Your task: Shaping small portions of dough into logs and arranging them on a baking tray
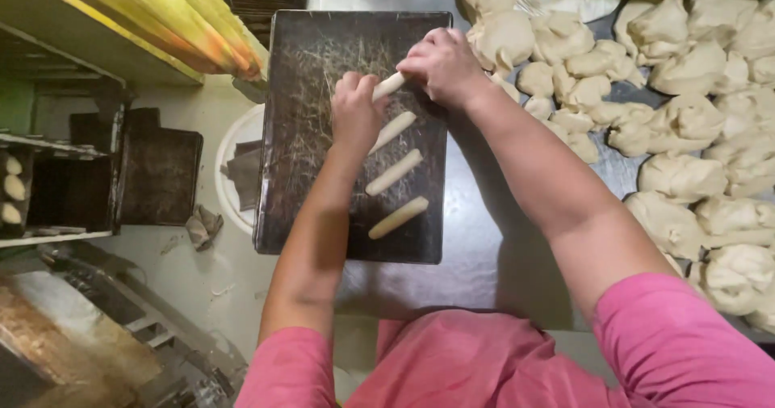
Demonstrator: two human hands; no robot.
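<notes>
A dark, scratched baking tray (pixel 307 133) lies on the steel table in front of me. Three pale dough sticks lie slanted on its right side, the nearest (pixel 398 217) by the front edge, another (pixel 394 172) above it, a third (pixel 393 130) higher. My left hand (pixel 355 111) and my right hand (pixel 442 65) hold the two ends of one more dough stick (pixel 388 86) just above the tray, slanted like the others. Both hands are closed on it.
Several cut dough lumps (pixel 686 125) cover the table to the right. A white bucket (pixel 230 170) with dark trays stands left of the tray. Racks with dough pieces (pixel 12 188) and a yellow-edged shelf (pixel 186 20) are at the left. My pink shirt fills the bottom.
</notes>
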